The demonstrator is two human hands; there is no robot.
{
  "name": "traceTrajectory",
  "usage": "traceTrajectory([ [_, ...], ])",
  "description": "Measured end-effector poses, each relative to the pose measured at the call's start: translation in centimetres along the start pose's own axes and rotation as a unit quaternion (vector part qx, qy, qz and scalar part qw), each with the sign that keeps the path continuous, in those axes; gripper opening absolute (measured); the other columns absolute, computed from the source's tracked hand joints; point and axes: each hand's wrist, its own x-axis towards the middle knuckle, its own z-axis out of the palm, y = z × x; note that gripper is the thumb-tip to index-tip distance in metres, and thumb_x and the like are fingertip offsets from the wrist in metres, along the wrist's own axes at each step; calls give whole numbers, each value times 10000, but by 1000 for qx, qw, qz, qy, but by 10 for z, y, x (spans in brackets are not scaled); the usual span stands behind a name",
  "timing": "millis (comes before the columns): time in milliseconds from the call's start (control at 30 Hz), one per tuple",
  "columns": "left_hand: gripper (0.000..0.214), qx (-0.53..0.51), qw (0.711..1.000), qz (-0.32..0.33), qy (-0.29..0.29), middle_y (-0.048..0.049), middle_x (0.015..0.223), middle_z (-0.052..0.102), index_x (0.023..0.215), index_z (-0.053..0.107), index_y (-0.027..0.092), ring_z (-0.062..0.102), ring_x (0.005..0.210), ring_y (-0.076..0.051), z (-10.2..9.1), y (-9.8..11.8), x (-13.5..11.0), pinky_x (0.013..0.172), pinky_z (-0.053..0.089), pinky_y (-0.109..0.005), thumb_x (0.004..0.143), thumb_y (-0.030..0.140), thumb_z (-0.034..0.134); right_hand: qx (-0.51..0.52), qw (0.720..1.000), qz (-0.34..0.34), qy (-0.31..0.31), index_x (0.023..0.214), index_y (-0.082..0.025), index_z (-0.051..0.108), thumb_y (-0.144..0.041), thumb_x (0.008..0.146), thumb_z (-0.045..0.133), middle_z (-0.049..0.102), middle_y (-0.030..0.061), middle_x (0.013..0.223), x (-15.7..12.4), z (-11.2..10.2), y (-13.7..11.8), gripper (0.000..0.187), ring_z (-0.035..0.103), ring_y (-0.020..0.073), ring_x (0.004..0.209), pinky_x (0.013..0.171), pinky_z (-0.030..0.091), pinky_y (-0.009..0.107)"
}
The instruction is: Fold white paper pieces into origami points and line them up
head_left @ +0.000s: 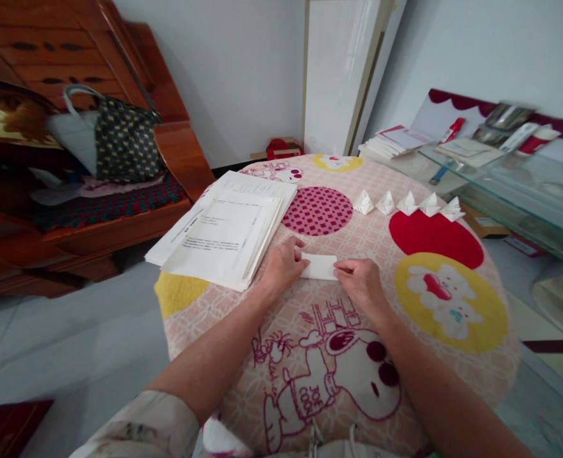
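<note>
White paper strip (318, 266) flat and crosswise on the round, cloth-covered surface (457, 388), between the two hands. Left hand (285, 262) closed at its left end, thumb over the paper; right hand (359, 277) pinching the right end, thumb and fingertips together. Stack of printed sheets (228, 232) just beside the left hand, edges uneven. Five pointed folded-paper shapes (408, 203) in a row, beyond the right hand, near the glass shelf (510, 181).
</note>
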Motion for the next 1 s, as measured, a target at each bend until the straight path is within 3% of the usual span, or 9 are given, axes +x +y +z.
traceTrajectory([
  [433, 348, 25, 999, -30, -17, 48, 626, 617, 1102, 640, 146, 605, 646, -151, -3, 6, 0, 703, 432, -279, 770, 128, 744, -8, 1000, -3, 0, 986, -136, 827, -157, 795, 661, 805, 131, 950, 1, 1, 1, 254, 765, 258, 859, 767, 552, 318],
  [1000, 318, 25, 999, -28, -9, 41, 634, 626, 1068, 642, 174, 621, 654, -164, -2, 3, 0, 703, 457, -293, 766, 147, 739, -11, 1000, 2, 2, 949, -197, 837, -171, 792, 656, 813, 79, 941, 1, -1, -2, 241, 764, 248, 866, 792, 565, 312],
])
